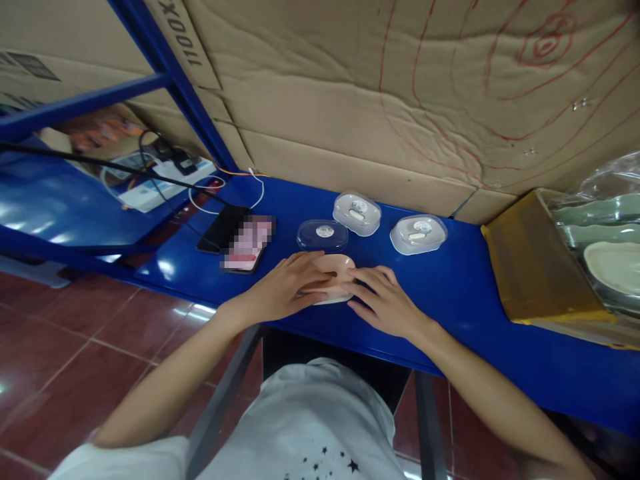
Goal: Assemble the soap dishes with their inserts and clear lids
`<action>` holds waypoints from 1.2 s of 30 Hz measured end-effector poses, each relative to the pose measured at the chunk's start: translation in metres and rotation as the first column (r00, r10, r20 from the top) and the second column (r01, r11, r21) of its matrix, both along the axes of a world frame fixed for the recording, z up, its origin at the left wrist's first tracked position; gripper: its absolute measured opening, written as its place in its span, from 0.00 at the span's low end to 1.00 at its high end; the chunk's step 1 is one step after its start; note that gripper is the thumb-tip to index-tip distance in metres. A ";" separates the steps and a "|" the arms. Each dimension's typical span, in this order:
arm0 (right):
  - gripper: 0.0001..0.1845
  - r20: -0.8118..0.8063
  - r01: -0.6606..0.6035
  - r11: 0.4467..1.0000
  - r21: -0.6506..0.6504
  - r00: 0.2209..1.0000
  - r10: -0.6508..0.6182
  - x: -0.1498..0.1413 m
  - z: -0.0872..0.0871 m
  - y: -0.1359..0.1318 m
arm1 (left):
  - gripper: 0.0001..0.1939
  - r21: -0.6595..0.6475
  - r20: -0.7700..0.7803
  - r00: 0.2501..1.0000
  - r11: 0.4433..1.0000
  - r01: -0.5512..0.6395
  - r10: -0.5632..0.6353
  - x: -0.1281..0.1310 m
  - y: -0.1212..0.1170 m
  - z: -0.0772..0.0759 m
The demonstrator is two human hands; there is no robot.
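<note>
A pale cream-pink oval dish [327,293] rests at the front of the blue table. My left hand [287,287] grips its left side, with the thumb along the near rim and the fingers over the far part. My right hand [383,300] holds the right edge with its fingertips. A small dark spot shows inside the dish between the hands. Just beyond it lies a clear oval plastic lid [323,237] with a round white sticker. Two lidded white dishes, one behind [357,213] and one to the right [419,235], carry similar stickers.
A phone [247,243] with a lit screen lies left of the hands, by a black item [224,227]. A power strip [165,183] and cables sit further left. At right stands a cardboard box [505,267] with green and cream dishes. Cardboard [325,127] lines the back.
</note>
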State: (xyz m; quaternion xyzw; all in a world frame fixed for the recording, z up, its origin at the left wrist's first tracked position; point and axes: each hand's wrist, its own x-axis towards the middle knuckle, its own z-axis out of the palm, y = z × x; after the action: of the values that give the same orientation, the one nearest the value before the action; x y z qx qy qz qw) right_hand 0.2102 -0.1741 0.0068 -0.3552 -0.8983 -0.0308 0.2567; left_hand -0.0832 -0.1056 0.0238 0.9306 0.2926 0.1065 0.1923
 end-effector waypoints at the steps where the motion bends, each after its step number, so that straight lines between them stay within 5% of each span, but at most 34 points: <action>1: 0.17 0.003 0.003 1.000 0.005 1.000 -0.003 0.000 0.000 -0.001 | 0.22 -0.014 0.011 1.000 1.000 0.004 -0.004 0.000 0.001 0.002; 7: 0.19 0.035 0.008 1.000 0.029 0.999 -0.009 -0.002 -0.004 -0.002 | 0.29 -0.053 0.087 0.992 0.994 -0.091 0.095 -0.004 0.025 0.009; 11: 0.15 0.111 -0.015 0.998 -0.060 0.994 0.022 -0.005 -0.006 -0.002 | 0.28 -0.070 0.016 1.000 0.997 -0.024 0.025 -0.004 0.047 0.007; 20: 0.19 0.158 -0.049 0.992 -0.115 0.985 0.067 -0.007 0.001 0.002 | 0.22 0.154 0.019 0.993 0.981 -0.116 0.115 0.000 0.045 -0.005; 25: 0.25 0.065 0.178 0.980 -0.090 0.983 -0.172 0.006 0.021 0.056 | 0.22 0.220 0.055 0.976 0.951 -0.217 0.210 0.000 0.038 -0.009; 30: 0.34 0.164 0.435 0.881 -0.187 0.898 -0.409 0.004 0.031 0.134 | 0.19 0.262 0.004 0.967 0.933 -0.248 0.256 0.009 0.039 -0.003; 36: 0.36 0.281 0.461 0.833 -0.307 0.880 -0.383 0.028 0.044 0.157 | 0.15 0.317 -0.052 0.975 0.930 -0.188 0.215 0.010 0.047 0.001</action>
State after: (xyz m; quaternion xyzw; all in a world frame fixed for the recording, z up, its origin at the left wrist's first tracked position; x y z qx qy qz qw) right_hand 0.2377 -0.0174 0.0509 -0.5816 -0.8086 0.0434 0.0777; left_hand -0.0730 -0.0585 0.0246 0.9179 0.3743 0.1305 0.0192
